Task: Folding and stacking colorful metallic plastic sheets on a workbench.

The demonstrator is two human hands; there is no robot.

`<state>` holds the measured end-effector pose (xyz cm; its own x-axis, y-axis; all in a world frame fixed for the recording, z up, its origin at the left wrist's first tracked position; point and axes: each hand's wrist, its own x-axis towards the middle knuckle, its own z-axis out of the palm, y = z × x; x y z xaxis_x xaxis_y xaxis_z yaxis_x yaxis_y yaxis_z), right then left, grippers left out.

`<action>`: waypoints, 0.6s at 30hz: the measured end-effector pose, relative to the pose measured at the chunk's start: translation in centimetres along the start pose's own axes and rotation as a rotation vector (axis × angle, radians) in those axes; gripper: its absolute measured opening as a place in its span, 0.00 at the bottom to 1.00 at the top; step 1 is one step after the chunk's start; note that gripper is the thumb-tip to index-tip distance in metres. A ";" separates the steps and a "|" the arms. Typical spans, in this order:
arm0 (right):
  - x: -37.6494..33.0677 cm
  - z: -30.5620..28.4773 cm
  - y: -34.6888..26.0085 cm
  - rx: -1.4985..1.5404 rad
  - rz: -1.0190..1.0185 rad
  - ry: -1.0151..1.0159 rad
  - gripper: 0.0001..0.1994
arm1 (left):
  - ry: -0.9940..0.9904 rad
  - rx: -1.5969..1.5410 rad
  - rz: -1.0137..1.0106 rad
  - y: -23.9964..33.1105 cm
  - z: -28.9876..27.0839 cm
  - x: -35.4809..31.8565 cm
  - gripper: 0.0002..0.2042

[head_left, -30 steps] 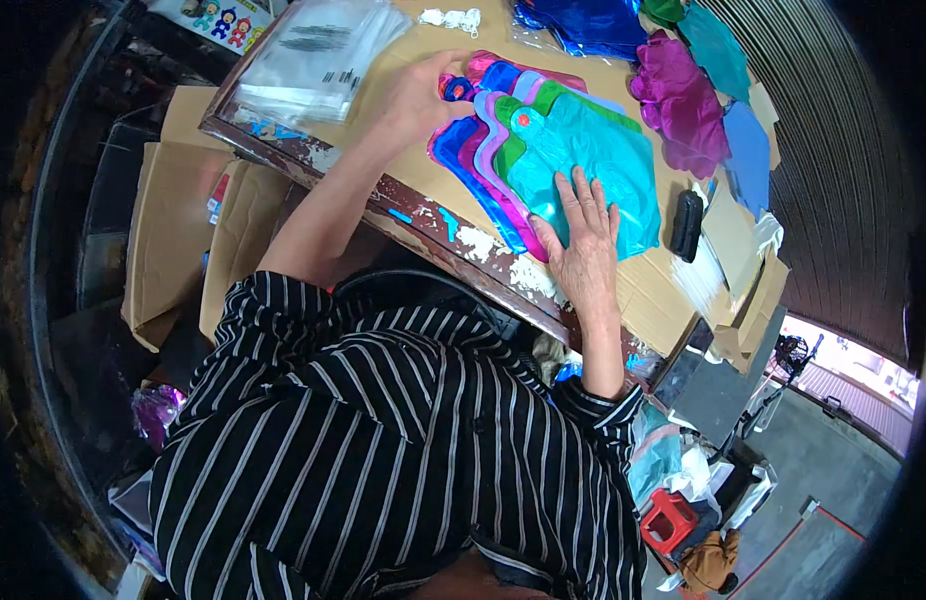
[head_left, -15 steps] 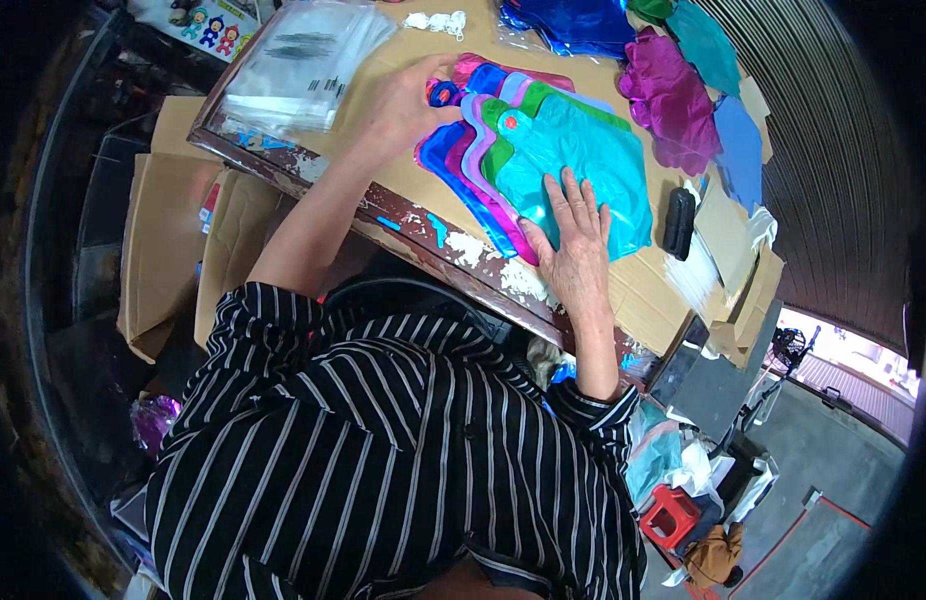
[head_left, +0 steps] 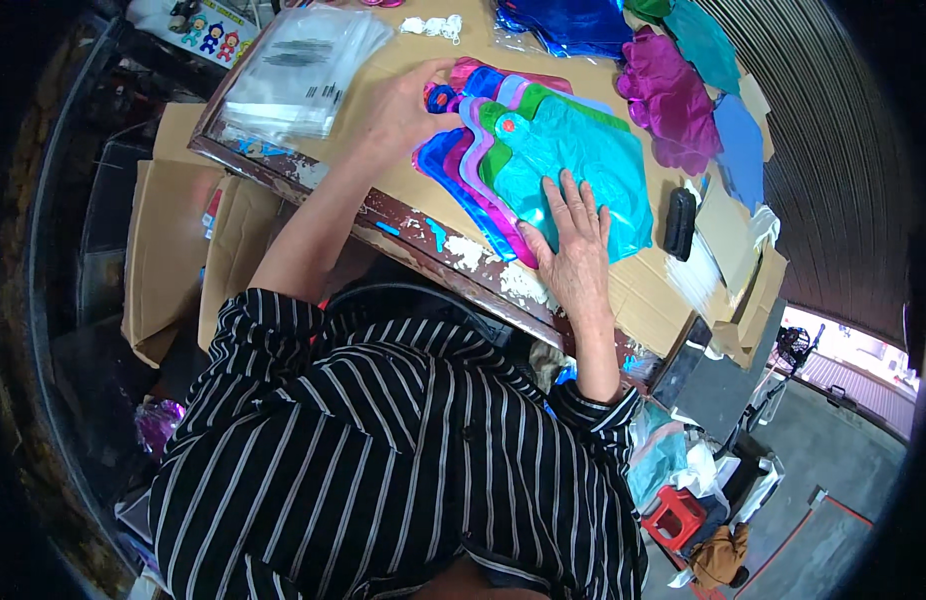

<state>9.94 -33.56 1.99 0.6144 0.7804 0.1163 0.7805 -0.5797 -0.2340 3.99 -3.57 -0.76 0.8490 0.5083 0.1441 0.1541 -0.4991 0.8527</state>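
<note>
My right hand [head_left: 573, 250] lies flat, fingers apart, on the fanned foil balloons [head_left: 543, 165] at the middle of the desk [head_left: 423, 215]. My left hand [head_left: 403, 110] holds their far-left ends; its grip I cannot tell. I judge I am aligning the stack; next needs careful squaring.

Worn wooden table [head_left: 453, 250] with peeling paint, cardboard sheet [head_left: 663, 300] over top, fanned foil balloons [head_left: 543, 160], clear plastic bags [head_left: 303, 70], black case [head_left: 680, 222], purple foil balloon [head_left: 673, 100]

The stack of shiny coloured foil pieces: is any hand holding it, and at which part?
The right hand lies flat on the near edge of the foil stack, pressing rather than gripping. The left hand touches its far-left end; whether it grips cannot be told.
</note>
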 end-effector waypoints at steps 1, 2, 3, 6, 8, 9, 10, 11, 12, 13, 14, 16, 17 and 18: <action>0.0 0.0 0.0 0.000 0.000 -0.001 0.33 | -0.005 -0.019 0.013 -0.1 0.0 0.0 0.37; 0.0 0.0 -0.1 0.000 -0.001 -0.002 0.33 | -0.005 -0.018 0.013 -0.2 0.0 0.0 0.37; 0.1 0.0 -0.1 0.001 -0.001 -0.001 0.33 | -0.001 -0.020 0.006 -0.3 0.0 0.0 0.37; 0.2 -0.1 0.0 0.008 0.001 0.001 0.33 | 0.001 -0.029 0.001 -0.2 0.2 0.1 0.37; 0.0 0.1 0.0 0.014 -0.001 0.008 0.33 | 0.047 0.038 0.034 -0.4 0.5 -0.2 0.35; -0.1 0.2 0.0 0.018 -0.005 0.014 0.33 | 0.070 0.070 0.053 0.0 0.5 -0.3 0.34; -0.3 0.3 0.0 0.022 -0.009 0.019 0.33 | 0.068 0.066 0.060 0.3 0.3 -0.3 0.34; -0.3 0.3 0.1 0.017 -0.004 0.024 0.33 | 0.050 0.013 0.018 0.6 0.1 -0.4 0.34; -0.3 0.4 0.1 0.014 -0.010 0.030 0.33 | 0.031 -0.041 -0.023 0.9 -0.2 -0.4 0.33; -0.3 0.5 0.2 0.011 -0.015 0.037 0.33 | 0.010 -0.094 -0.064 1.1 -0.3 -0.4 0.33; -0.3 0.7 0.2 0.010 -0.022 0.041 0.34 | 0.006 -0.097 -0.060 0.9 -0.4 -0.3 0.33; -0.3 0.9 0.2 0.000 -0.016 0.044 0.34 | -0.038 -0.105 -0.165 0.3 -0.6 0.5 0.33; -0.3 1.0 0.2 -0.006 -0.016 0.046 0.34 | -0.061 -0.108 -0.217 0.1 -0.4 0.6 0.33; -0.4 1.0 0.3 -0.012 -0.016 0.047 0.34 | -0.066 -0.111 -0.211 0.0 -0.1 0.6 0.33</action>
<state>9.80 -33.75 0.89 0.6067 0.7775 0.1654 0.7912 -0.5707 -0.2198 4.45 -3.17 -0.63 0.8359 0.5440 -0.0732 0.2783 -0.3051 0.9107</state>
